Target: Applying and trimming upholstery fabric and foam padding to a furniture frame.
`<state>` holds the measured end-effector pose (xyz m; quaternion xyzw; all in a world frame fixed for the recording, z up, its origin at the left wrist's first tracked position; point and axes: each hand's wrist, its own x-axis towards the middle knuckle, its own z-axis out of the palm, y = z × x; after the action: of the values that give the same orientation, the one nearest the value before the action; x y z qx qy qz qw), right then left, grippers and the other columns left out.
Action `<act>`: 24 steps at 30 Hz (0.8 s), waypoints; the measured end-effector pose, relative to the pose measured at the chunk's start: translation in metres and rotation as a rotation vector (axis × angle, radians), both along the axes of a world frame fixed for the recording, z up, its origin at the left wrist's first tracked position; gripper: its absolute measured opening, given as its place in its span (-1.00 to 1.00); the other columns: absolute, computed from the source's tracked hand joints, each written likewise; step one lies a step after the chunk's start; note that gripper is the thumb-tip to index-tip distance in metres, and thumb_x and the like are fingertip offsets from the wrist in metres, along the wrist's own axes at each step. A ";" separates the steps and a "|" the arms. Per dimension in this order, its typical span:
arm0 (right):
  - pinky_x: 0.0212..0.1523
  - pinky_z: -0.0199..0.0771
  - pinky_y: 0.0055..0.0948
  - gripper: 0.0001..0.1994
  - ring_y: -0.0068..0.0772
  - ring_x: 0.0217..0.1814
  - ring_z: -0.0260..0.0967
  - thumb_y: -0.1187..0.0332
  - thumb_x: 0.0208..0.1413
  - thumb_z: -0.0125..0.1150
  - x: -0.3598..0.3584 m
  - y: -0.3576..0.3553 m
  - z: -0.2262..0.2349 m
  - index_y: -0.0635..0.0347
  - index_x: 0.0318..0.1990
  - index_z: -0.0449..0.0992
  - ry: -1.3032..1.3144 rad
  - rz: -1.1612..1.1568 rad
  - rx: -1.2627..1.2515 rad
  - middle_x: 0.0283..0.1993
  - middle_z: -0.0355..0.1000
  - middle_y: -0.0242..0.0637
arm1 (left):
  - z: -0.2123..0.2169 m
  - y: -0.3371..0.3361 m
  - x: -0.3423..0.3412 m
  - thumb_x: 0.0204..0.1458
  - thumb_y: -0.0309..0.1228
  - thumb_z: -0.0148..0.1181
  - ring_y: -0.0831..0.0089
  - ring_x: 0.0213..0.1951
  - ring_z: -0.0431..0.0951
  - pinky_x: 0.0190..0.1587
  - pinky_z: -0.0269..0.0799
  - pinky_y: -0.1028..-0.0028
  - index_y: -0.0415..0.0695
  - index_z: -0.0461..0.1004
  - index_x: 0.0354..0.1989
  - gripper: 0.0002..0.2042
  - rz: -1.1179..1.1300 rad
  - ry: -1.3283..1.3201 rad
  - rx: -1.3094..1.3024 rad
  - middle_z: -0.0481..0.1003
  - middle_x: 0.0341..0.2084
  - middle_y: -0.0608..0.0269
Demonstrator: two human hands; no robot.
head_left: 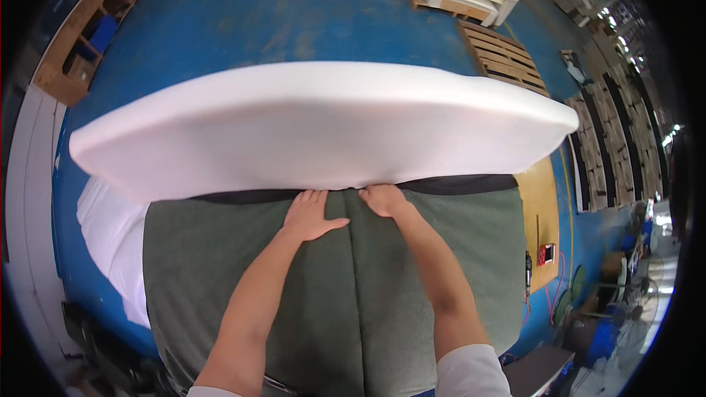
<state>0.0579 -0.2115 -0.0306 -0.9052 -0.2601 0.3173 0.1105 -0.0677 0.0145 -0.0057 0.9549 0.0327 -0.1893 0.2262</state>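
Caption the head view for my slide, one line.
Left hand spread and right hand curled by the black strip between green fabric and a long white padded piece.

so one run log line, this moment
left hand: open on green fabric; right hand: curled near white slab; black strip: between fabric and slab

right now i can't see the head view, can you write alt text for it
A person's left hand, spread, and right hand, fingers curled, are at the far edge of green fabric with a center seam, by a black strip below a long white padded slab. Beyond are a blue floor and a wooden pallet.
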 end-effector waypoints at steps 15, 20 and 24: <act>0.49 0.04 -0.17 -0.51 -0.13 0.49 0.10 0.12 0.35 -0.09 0.042 -0.120 0.019 0.24 0.30 0.33 -0.055 0.171 0.183 0.40 0.26 -0.06 | -0.003 -0.005 0.001 0.00 0.34 0.11 0.10 0.47 0.04 0.50 -0.10 0.18 -0.23 0.09 0.45 0.01 0.008 -0.075 -0.013 0.13 0.43 -0.02; 0.42 0.17 -0.14 -0.52 -0.05 0.43 0.20 0.12 0.33 -0.13 0.053 -0.132 0.019 0.28 0.19 0.43 -0.168 0.109 0.123 0.35 0.32 -0.03 | -0.001 -0.009 -0.002 0.01 0.31 0.13 0.06 0.46 0.06 0.49 -0.09 0.16 -0.26 0.09 0.44 0.00 0.026 -0.018 0.049 0.17 0.40 -0.06; 0.37 0.24 -0.09 -0.54 0.02 0.38 0.25 0.11 0.32 -0.18 0.063 -0.148 0.021 0.26 0.05 0.55 -0.078 0.109 0.098 0.26 0.41 0.02 | 0.000 -0.010 0.002 0.01 0.29 0.13 0.06 0.45 0.06 0.49 -0.08 0.16 -0.27 0.10 0.44 -0.01 0.017 -0.039 0.029 0.18 0.39 -0.07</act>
<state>0.1207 -0.3596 -0.0091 -0.8949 -0.3286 0.2740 0.1270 -0.0660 0.0047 -0.0054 0.9613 0.0389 -0.1682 0.2146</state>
